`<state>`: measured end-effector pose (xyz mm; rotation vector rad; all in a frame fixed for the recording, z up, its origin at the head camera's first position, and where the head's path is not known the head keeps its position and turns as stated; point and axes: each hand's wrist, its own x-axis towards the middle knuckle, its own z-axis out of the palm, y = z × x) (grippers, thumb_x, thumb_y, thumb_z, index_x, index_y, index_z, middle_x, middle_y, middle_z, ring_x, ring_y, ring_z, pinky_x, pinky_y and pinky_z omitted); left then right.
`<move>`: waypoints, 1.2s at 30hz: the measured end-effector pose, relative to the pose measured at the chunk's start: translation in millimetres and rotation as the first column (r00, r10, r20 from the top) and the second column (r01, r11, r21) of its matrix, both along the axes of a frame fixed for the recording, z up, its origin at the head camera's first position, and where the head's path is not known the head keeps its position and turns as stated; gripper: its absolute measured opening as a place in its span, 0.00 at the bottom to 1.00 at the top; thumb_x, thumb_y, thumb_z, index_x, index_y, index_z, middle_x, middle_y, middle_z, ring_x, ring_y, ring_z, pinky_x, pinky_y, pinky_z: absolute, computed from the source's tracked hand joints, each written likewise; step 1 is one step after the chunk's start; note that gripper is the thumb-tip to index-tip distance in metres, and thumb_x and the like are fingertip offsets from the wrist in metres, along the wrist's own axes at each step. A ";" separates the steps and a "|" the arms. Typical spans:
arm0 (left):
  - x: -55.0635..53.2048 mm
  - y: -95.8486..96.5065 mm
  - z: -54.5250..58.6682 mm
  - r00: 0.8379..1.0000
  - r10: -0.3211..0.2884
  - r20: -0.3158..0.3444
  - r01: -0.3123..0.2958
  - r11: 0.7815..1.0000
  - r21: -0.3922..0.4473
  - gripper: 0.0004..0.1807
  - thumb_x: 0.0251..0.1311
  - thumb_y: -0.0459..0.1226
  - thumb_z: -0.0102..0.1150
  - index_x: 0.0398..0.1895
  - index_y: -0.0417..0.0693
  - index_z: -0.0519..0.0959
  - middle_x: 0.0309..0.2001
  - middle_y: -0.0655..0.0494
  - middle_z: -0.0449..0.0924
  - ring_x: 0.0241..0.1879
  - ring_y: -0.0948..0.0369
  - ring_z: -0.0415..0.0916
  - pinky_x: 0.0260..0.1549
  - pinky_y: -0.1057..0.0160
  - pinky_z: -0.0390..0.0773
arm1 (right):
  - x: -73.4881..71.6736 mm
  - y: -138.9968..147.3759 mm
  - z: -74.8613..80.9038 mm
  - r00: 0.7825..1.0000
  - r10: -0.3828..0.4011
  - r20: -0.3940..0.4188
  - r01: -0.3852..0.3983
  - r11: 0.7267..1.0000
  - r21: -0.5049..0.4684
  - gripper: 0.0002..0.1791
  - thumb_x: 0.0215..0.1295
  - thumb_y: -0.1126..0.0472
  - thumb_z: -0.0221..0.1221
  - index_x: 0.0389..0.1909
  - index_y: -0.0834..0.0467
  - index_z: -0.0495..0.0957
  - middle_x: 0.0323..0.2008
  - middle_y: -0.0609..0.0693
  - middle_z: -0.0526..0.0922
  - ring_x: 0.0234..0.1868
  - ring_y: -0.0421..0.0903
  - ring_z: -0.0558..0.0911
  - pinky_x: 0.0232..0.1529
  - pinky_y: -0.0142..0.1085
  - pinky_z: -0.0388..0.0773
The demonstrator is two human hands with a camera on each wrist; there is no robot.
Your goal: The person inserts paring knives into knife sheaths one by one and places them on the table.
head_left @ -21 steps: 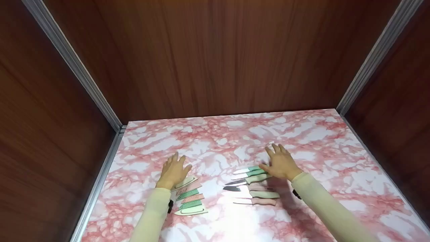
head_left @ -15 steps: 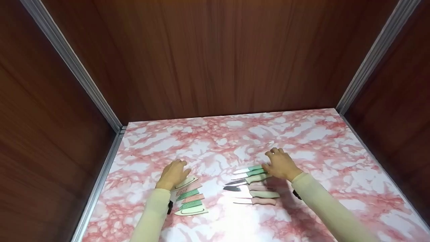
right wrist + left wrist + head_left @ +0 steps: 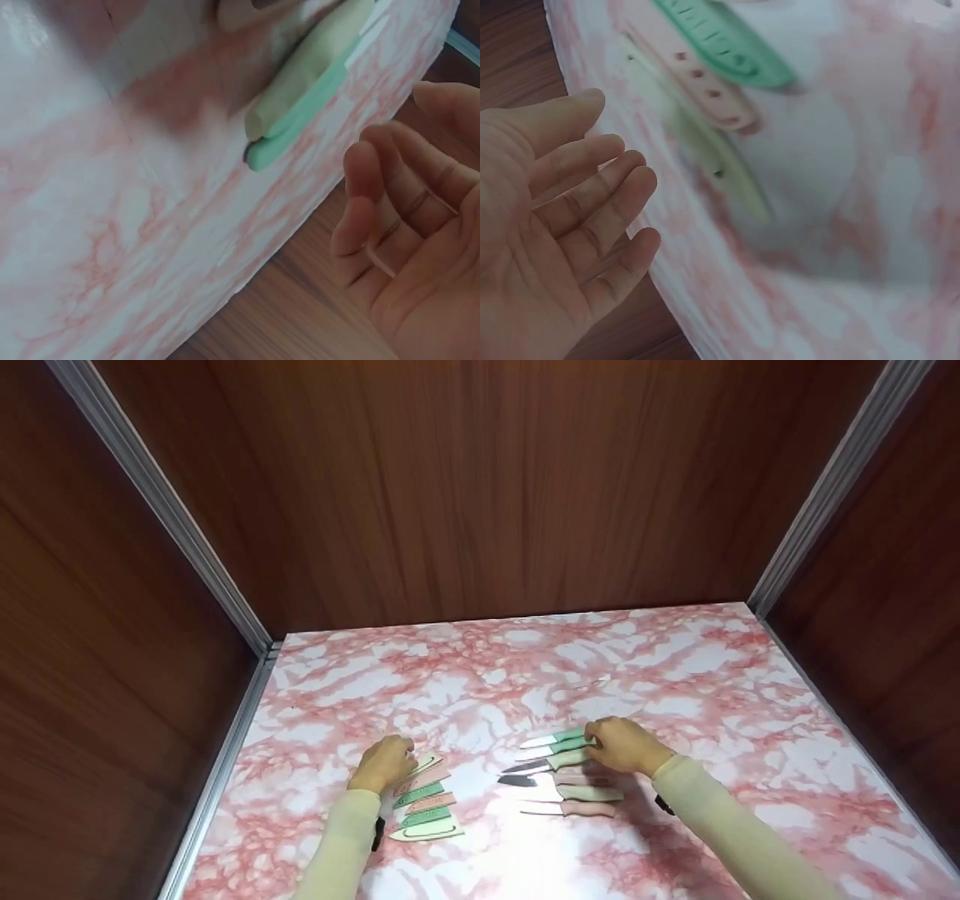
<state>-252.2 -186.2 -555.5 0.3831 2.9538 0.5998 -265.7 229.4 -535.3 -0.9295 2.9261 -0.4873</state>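
Head view: flat on the pink-and-white marbled tabletop (image 3: 480,675), a slim knife with a green handle (image 3: 564,736), farthest in a row of six. Set side to side, with blade to the left and handle to the right. Just left of the right hand (image 3: 619,744), so much nearer to that one than to the left hand (image 3: 382,763). Right next to it, closer to the body, a second green-handled knife (image 3: 559,748), then a knife with a pale green handle and a dark blade (image 3: 555,763).

On the other side, six flat sheaths in a row. Farthest, a pale green pointed sheath (image 3: 429,765), just to the right of the left hand and partly hidden by it. Slanted, from near left to far right. Next to that, a pink sheath with small holes (image 3: 697,73) and a green sheath (image 3: 739,49).

Left wrist view: fingers softly bent, thumb apart from them, nothing held. Right wrist view: fingers bent a bit more, thumb apart too, nothing held, with a gap in sight before the handles. From above, backs of both hands up. Touch at the green handle: cannot tell from there.

Farther back, pale yellow sleeves (image 3: 727,817); all around, brown wood-look walls (image 3: 480,510).
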 end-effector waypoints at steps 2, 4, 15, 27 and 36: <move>0.2 0.1 -3.9 1.000 0.003 0.006 -0.003 1.000 0.006 0.02 0.54 0.32 0.59 0.26 0.44 0.78 0.28 0.54 0.75 0.28 0.57 0.71 0.30 0.55 0.73 | 2.4 0.7 -3.0 0.999 0.035 -0.015 -0.035 0.999 -0.004 0.05 0.58 0.60 0.64 0.27 0.57 0.78 0.21 0.42 0.74 0.22 0.39 0.72 0.26 0.38 0.72; 0.7 0.2 -6.7 1.000 0.008 0.022 -0.008 1.000 0.013 0.04 0.54 0.32 0.59 0.23 0.46 0.76 0.26 0.56 0.73 0.25 0.59 0.67 0.28 0.57 0.70 | 5.5 1.3 -6.1 0.997 0.071 -0.027 -0.072 0.997 -0.013 0.07 0.58 0.61 0.64 0.23 0.54 0.76 0.19 0.40 0.73 0.21 0.38 0.71 0.24 0.36 0.71; -0.9 -0.3 -15.1 0.999 0.016 0.031 -0.015 1.000 -0.018 0.03 0.53 0.32 0.63 0.25 0.46 0.78 0.27 0.56 0.73 0.27 0.59 0.67 0.30 0.56 0.70 | 23.9 -0.9 -26.4 0.974 0.220 -0.046 -0.221 0.975 -0.007 0.11 0.55 0.61 0.66 0.19 0.51 0.74 0.19 0.38 0.69 0.22 0.36 0.66 0.25 0.33 0.66; -2.1 0.9 -17.4 1.000 0.002 -0.012 -0.002 1.000 -0.002 0.05 0.49 0.30 0.64 0.31 0.45 0.81 0.28 0.55 0.72 0.31 0.57 0.70 0.35 0.53 0.73 | 31.9 -0.8 -37.1 0.979 0.197 -0.043 -0.196 0.980 0.021 0.09 0.54 0.59 0.66 0.22 0.52 0.75 0.21 0.39 0.68 0.22 0.36 0.66 0.25 0.32 0.66; -0.8 0.0 -18.3 1.000 0.012 -0.008 -0.011 1.000 0.011 0.04 0.50 0.30 0.63 0.25 0.44 0.77 0.26 0.55 0.70 0.27 0.59 0.67 0.29 0.56 0.71 | 36.5 -3.2 -39.3 0.982 0.176 -0.068 -0.174 0.984 0.035 0.09 0.52 0.59 0.67 0.22 0.52 0.75 0.23 0.40 0.67 0.21 0.36 0.64 0.24 0.32 0.64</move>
